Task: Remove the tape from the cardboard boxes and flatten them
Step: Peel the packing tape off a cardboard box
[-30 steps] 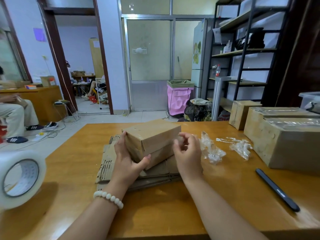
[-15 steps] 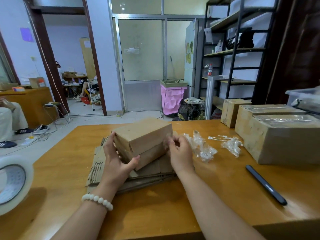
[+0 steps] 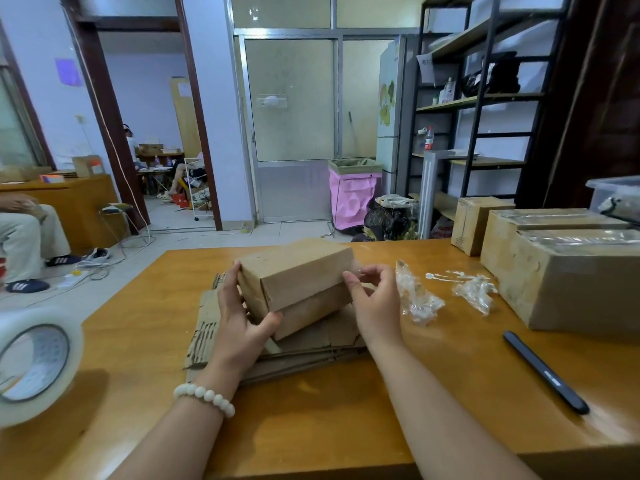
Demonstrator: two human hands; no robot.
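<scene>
Centre of the frame, and the small cardboard box point(image 3: 298, 282) sits propped on a stack of flattened cardboard point(image 3: 311, 348), tilted so its right end points toward the working fingers. The left hand point(image 3: 239, 317) grasps the box's left end, fingers wrapped behind and thumb hooked under the near corner: that reads as a brace, so the box won't slide when the tape is pulled. The right hand point(image 3: 375, 299) is at the opposite end, thumb and curled fingertips pinching what looks like a faint strip of clear tape point(image 3: 356, 266); the film is nearly invisible, so the catch is a judgement. The flat stack underneath serves as a work pad and as the pile for finished boxes. Just right of the hands lie 2 crumpled tape scraps point(image 3: 417, 301), dropped within easy reach on the table point(image 3: 311, 427). Further right, 3 sealed boxes point(image 3: 571, 282) wait with shiny tape on top, and a dark pen-like tool point(image 3: 545, 370) lies untouched in the lower right. A big tape roll point(image 3: 34, 362) looms at the left edge. This box is not yet flattened; peeling comes first.
</scene>
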